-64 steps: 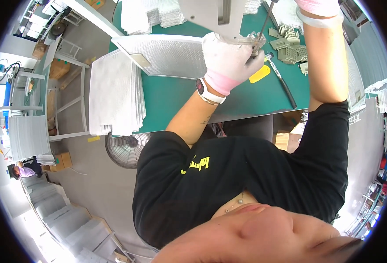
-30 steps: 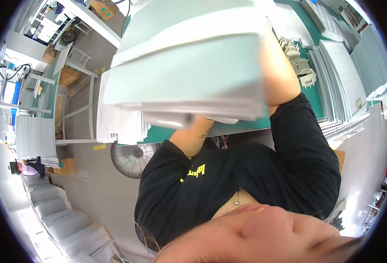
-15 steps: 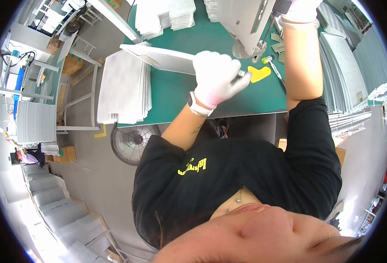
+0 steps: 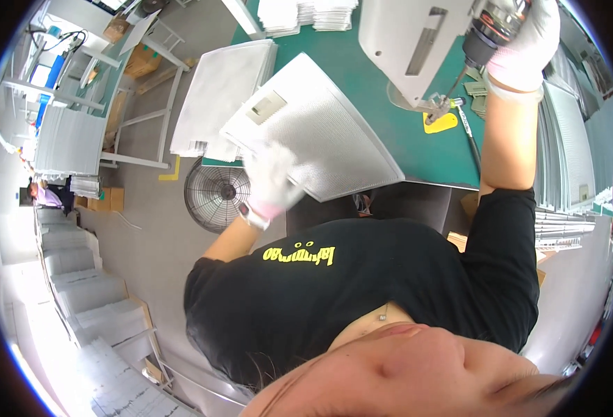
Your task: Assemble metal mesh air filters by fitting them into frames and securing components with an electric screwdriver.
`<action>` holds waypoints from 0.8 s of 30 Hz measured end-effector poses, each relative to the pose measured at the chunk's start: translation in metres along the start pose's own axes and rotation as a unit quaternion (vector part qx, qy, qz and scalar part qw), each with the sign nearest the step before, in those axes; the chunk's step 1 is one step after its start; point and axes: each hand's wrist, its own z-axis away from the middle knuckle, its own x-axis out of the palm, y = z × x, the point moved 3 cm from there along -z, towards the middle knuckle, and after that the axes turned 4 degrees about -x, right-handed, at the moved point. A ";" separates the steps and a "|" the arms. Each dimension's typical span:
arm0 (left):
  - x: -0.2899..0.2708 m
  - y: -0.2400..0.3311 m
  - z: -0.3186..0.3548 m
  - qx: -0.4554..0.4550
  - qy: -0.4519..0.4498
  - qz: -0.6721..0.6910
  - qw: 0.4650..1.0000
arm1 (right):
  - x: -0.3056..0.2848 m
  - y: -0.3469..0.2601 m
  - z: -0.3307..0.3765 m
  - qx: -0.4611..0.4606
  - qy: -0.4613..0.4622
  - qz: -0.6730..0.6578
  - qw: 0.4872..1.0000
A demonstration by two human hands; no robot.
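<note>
My left hand [image 4: 272, 182], white-gloved and blurred, grips the near left edge of a white perforated panel [image 4: 327, 128]. The panel's broad face shows, with a small beige rectangular patch [image 4: 267, 106] near its far left corner, and its near corner juts past the table edge. My right hand [image 4: 529, 52], also gloved, is closed around a black power screwdriver [image 4: 488, 38] at the upper right. Its long bit points down beside the tip of a white machine arm [image 4: 411, 52]. Under that tip lies a yellow flat piece [image 4: 444, 125], with a small hammer [image 4: 468, 128] to its right.
A stack of white sheets [image 4: 216, 97] sits left of the panel on the green table [image 4: 424, 160]. More stacked panels [image 4: 306, 15] stand at the back, others [image 4: 564, 132] lean at the right. A floor fan [image 4: 213, 194] stands below the table's left end.
The panel has turned from nearly edge-on to showing its broad face, and swung nearer to me. My left hand has moved left and nearer. My right hand stays at the upper right, its screwdriver now more visible.
</note>
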 end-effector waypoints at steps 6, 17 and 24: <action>0.022 -0.023 -0.084 -0.123 0.094 0.066 0.986 | 0.005 0.006 0.018 0.014 -0.002 0.024 1.000; -0.021 0.045 -0.121 -0.022 0.151 0.121 0.981 | 0.026 0.010 0.015 -0.025 0.030 0.160 0.986; -0.017 0.050 -0.114 0.022 0.096 0.090 0.991 | 0.022 0.008 0.011 -0.111 0.073 0.211 0.968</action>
